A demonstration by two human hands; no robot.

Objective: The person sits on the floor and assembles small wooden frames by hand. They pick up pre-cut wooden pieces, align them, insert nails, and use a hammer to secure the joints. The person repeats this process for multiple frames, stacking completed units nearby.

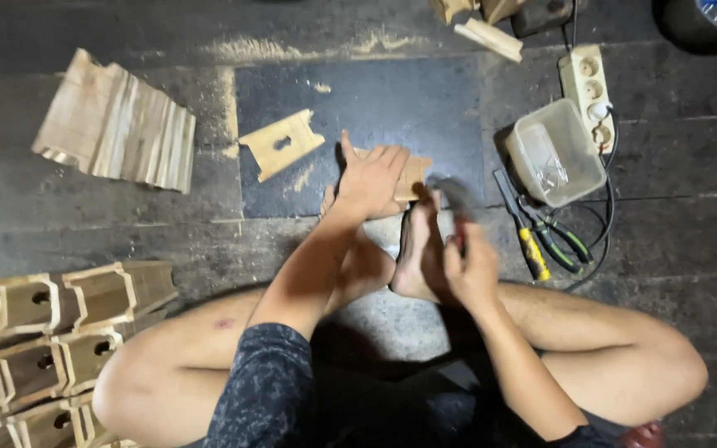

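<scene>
I sit cross-legged on a dark floor. My left hand [373,180] lies flat with spread fingers on a small wooden piece [412,172] and presses it down. My right hand [469,264] grips the handle of a hammer [453,197], whose blurred head hangs just right of the wooden piece. My bare feet sit directly below both hands. A second cut wooden piece with a slot [280,143] lies on the floor to the left of my left hand.
A clear plastic tub [554,154] holding small metal bits, pliers [553,241] and a yellow-handled tool lie at right, with a white power strip [590,86] behind. Stacked wooden boxes [51,332] sit lower left, a row of wooden slats [118,124] upper left.
</scene>
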